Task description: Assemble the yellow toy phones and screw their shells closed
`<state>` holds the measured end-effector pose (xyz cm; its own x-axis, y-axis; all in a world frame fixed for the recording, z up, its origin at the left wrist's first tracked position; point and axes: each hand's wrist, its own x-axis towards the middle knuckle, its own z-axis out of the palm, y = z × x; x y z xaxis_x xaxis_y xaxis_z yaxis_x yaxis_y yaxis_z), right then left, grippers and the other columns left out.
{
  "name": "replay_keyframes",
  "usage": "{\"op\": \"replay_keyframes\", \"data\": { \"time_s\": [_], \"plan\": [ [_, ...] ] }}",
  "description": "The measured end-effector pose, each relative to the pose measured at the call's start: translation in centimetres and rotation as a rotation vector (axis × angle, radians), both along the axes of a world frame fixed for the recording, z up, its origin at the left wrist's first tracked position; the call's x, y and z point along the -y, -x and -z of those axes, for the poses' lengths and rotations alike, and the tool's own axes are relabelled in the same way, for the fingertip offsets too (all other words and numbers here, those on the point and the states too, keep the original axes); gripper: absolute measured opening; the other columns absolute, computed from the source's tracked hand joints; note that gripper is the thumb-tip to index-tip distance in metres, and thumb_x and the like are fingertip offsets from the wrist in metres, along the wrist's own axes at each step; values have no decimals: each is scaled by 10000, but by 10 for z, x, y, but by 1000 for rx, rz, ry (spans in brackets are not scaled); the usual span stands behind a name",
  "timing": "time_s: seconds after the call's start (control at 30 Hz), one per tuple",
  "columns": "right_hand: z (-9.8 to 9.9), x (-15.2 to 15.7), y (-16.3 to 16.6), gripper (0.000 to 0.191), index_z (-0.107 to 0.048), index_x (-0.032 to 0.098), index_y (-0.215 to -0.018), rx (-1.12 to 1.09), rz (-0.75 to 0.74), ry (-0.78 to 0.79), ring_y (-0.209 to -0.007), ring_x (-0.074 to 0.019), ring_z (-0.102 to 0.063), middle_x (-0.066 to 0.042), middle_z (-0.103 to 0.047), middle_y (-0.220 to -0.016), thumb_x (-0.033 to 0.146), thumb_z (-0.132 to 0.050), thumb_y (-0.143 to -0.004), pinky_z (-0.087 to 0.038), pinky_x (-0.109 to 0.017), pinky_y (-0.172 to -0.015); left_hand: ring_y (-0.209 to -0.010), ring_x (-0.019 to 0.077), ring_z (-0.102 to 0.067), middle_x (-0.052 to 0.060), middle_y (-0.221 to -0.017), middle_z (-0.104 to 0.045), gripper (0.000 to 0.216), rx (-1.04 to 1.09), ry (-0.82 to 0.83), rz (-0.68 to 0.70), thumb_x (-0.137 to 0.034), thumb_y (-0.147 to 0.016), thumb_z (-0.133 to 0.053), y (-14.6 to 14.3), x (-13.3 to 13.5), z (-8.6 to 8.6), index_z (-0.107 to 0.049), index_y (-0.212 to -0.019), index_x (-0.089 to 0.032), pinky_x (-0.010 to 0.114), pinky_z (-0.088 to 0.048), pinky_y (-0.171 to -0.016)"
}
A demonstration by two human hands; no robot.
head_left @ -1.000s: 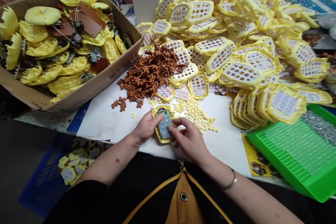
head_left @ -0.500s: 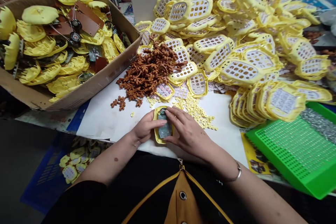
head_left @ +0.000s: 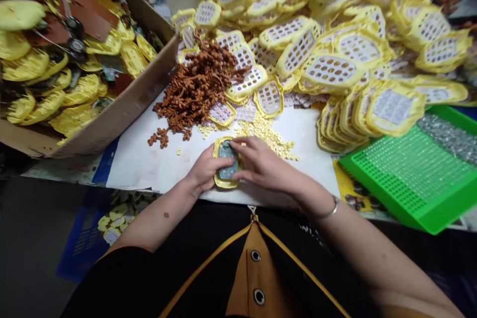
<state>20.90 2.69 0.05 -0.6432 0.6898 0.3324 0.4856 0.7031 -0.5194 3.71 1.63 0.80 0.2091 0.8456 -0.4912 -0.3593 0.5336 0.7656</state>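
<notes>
Far to the left of the left hand, a cardboard box (head_left: 124, 102) is heaped with yellow casing parts, brown sheets, and round black pieces on white wires; below it, lower than the left hand and partly behind the forearm, a blue crate (head_left: 80, 243) contains yellow pieces (head_left: 112, 223) with pale faces. Just beyond the left hand lies a loose pile of brown figures (head_left: 201, 79). The left hand (head_left: 206, 166) is closed around the left edge of a yellow shell (head_left: 226, 184), its thumb across the grey-green board (head_left: 226, 173) sitting inside that shell, between the two hands. The right hand (head_left: 264, 166) is moderately spread, thumb and forefinger apart at the board's lower and upper ends; whether they press on it I cannot tell. Beyond the right hand are scattered small yellow bits (head_left: 274, 141), then a large heap of yellow grilles (head_left: 330, 70). Farther right of that hand, a leaning stack of shells (head_left: 391, 109) stands just beside a green perforated tray (head_left: 432, 211), which holds small silvery parts (head_left: 449, 134) along its far side
</notes>
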Motion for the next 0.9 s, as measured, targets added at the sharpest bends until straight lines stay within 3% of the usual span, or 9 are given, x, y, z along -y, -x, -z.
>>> {"op": "replay_keyframes", "data": {
  "time_s": [0.13,0.73,0.9],
  "plan": [
    [9,-9,-12,532,-498,175,-1325,-54,2,49,-1126,-307,-563,-181,-573,-1238,422,-599,-865,-499,-520,-925,-686,143,-614,9,-815,-664,490,-1,0,19,-84,-539,-776,0,-3,3,-590,-990,-141,275,-496,-647],
    [19,-8,0,531,-475,193,-1351,-71,47,65,-1153,-305,-548,-170,-552,-1265,380,-599,-869,-487,-517,-947,-700,139,-620,5,-837,-668,495,-20,8,34,-80,-558,-764,4,-8,6,-589,-1016,-142,276,-504,-680],
    [-1,3,-9,557,-470,137,-1345,-55,78,-13,-1237,-304,-518,-207,-501,-1343,450,-550,-891,-504,-487,-979,-718,172,-665,31,-853,-706,518,-99,-20,52,-115,-555,-807,6,-5,-2,-603,-1031,-135,266,-537,-655]
  ]
}}
